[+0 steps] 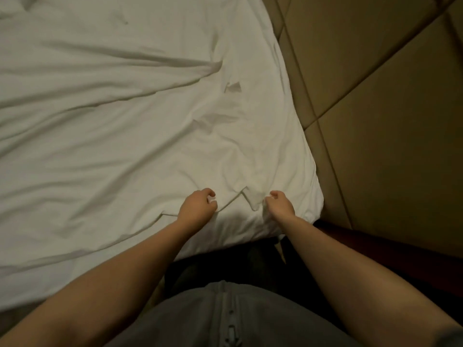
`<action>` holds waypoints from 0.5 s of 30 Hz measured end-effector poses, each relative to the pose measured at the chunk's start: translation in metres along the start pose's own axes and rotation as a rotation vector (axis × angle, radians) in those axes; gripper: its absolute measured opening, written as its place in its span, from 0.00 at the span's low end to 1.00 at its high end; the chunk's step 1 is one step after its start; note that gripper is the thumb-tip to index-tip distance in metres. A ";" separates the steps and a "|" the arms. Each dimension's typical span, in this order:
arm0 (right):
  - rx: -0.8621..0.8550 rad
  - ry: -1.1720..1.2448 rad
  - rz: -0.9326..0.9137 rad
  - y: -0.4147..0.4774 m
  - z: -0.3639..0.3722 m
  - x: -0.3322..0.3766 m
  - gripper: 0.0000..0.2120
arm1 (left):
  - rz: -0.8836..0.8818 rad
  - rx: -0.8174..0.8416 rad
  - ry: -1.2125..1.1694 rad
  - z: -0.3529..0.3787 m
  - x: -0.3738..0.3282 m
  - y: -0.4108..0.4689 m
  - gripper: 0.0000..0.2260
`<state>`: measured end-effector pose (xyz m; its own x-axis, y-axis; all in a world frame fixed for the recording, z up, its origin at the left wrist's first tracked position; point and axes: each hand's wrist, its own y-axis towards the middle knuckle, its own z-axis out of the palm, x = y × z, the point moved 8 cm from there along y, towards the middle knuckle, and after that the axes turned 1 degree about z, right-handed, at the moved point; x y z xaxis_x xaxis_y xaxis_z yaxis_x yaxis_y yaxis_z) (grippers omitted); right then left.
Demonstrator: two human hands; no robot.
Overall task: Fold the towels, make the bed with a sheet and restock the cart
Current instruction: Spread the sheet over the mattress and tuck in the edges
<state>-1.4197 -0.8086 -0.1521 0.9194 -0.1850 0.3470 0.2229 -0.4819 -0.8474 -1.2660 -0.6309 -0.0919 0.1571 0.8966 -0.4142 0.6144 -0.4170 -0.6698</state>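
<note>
Well, in the head view a white sheet is spread over the bed, so the bed part of the job has been started. It is not done yet. The sheet has long wrinkles and bumps all over, and near the corner its edge lies folded back on top, not pulled flat or tucked in. No towels and no cart can be seen here, so nothing can be said about those parts.

The two hands are apart, side by side, near the bed's corner by the tan padded wall. The left hand rests on the sheet, right at the folded edge, with its fingers curled. It is not clear if it holds any cloth. The right hand is just beside a small bunched fold, with thumb and fingers curled close to it. It may be pinching the cloth, but that cannot be told for sure. The folded edge runs between both hands.
</note>
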 end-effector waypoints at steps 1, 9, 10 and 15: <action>0.014 0.040 -0.009 0.005 0.008 0.001 0.21 | 0.003 0.012 0.013 0.007 0.001 0.007 0.15; -0.018 0.298 -0.047 0.017 0.039 0.006 0.21 | 0.036 0.023 0.307 0.045 0.016 0.036 0.23; -0.028 0.306 -0.038 0.018 0.039 0.003 0.20 | 0.057 -0.011 0.326 0.045 0.014 0.037 0.18; -0.046 0.299 -0.097 0.014 0.033 -0.002 0.21 | 0.153 -0.057 0.355 0.047 0.006 0.044 0.08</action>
<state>-1.4081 -0.7871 -0.1782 0.7570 -0.3767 0.5339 0.2837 -0.5466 -0.7879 -1.2741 -0.6510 -0.1528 0.5021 0.8245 -0.2610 0.6036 -0.5503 -0.5769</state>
